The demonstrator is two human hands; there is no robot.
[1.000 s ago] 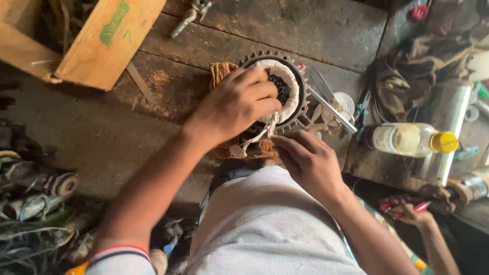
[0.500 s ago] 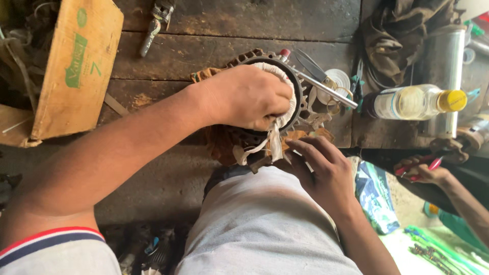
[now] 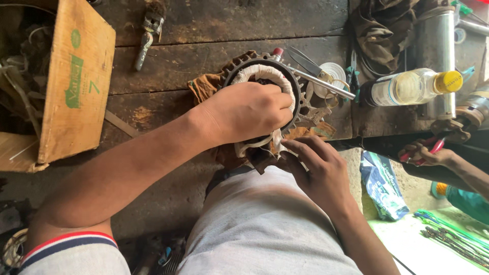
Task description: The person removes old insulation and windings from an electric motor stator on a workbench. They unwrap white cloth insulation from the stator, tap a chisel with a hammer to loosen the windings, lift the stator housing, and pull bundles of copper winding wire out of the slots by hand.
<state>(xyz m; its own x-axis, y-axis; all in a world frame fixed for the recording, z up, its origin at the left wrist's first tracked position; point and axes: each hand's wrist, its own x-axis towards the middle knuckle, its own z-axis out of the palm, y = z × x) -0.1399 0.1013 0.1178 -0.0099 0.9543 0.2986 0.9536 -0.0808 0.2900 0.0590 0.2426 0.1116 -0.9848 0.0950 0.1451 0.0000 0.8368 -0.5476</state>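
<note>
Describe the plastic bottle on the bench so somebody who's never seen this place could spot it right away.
Start at the dark wooden workbench and go to its right end, past the left hand on the round stator. The bottle lies on its side beside an upright shiny metal cylinder. It alone is clear, holds pale yellowish liquid and has a yellow cap.

our left hand [image 3: 249, 113] covers most of the toothed ring [image 3: 293, 91], so we can't see its middle. our fingers [image 3: 277, 99] hide inside it. the cardboard box [image 3: 66, 86] runs off the left edge.
</note>
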